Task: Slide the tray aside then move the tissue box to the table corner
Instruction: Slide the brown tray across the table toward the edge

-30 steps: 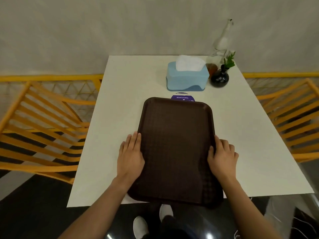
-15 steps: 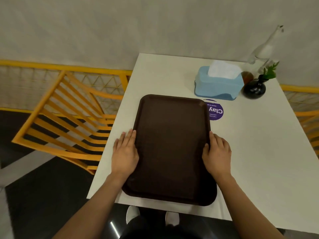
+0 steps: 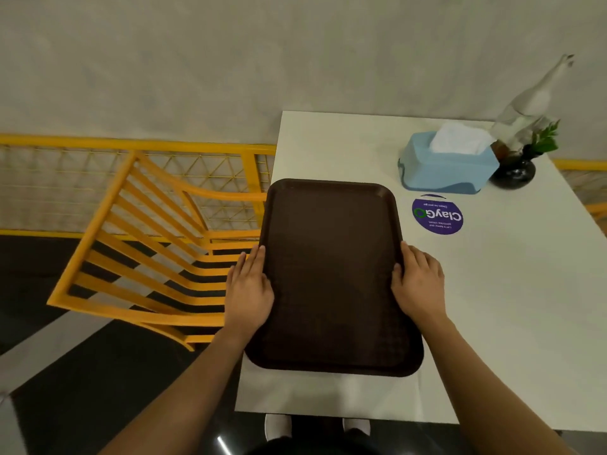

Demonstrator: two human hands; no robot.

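As left hand (image 3: 249, 287) and right hand (image 3: 418, 284) flank it — tray (image 3: 331, 280) touches both.

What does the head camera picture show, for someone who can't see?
A left hand and right hand press the sides of a brown tray at the left edge of a white table. Farther right sit a blue tissue box, a purple sticker and a black vase.

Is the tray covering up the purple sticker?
No, the whole purple sticker shows, lying just beside the tray's far right corner.
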